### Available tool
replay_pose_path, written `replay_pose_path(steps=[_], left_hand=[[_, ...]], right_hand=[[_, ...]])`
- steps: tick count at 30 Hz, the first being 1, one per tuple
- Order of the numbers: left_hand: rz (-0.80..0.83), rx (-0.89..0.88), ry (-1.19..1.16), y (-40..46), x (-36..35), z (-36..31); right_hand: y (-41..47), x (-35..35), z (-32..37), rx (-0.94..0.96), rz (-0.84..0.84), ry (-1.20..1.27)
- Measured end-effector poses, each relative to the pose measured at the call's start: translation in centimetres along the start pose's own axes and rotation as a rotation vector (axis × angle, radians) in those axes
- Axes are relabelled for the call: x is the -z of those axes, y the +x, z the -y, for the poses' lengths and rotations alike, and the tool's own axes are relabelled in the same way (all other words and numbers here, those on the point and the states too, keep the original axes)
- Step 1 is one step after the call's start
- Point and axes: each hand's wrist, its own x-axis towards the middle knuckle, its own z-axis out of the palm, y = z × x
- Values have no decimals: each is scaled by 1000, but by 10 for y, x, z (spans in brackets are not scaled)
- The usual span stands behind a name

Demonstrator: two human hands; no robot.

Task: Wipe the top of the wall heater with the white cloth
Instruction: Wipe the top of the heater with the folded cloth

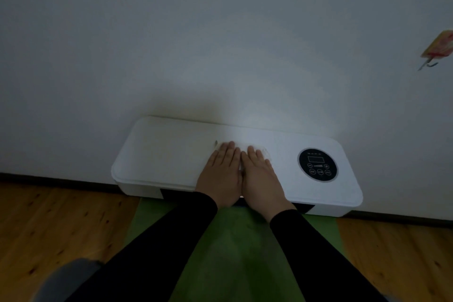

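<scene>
A white wall heater (161,154) sits low against the wall, with a round black control panel (317,164) on its right part. The white cloth (263,152) lies on the heater's middle, mostly hidden under my hands; only its far edge shows past my fingertips. My left hand (221,174) and my right hand (262,179) lie flat side by side on the cloth, palms down, fingers extended and close together. Both arms wear black sleeves.
A white wall (220,44) rises behind the heater. A green mat (235,252) lies on the wooden floor (49,223) under my arms. A red and yellow item with a hook (438,48) hangs on the wall at the far right.
</scene>
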Motion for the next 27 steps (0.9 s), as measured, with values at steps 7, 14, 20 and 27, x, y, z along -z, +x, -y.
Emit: replay_pose_path(steps=[7, 14, 20, 27], left_hand=[[-4, 2, 1, 23, 1, 10], [-5, 5, 12, 43, 8, 20], [22, 24, 11, 50, 13, 22], [49, 34, 7, 50, 17, 25]], right_hand=[[24, -2, -4, 4, -15, 0], [48, 3, -1, -8, -7, 2], [59, 7, -1, -9, 17, 1], [59, 9, 2, 3, 12, -2]])
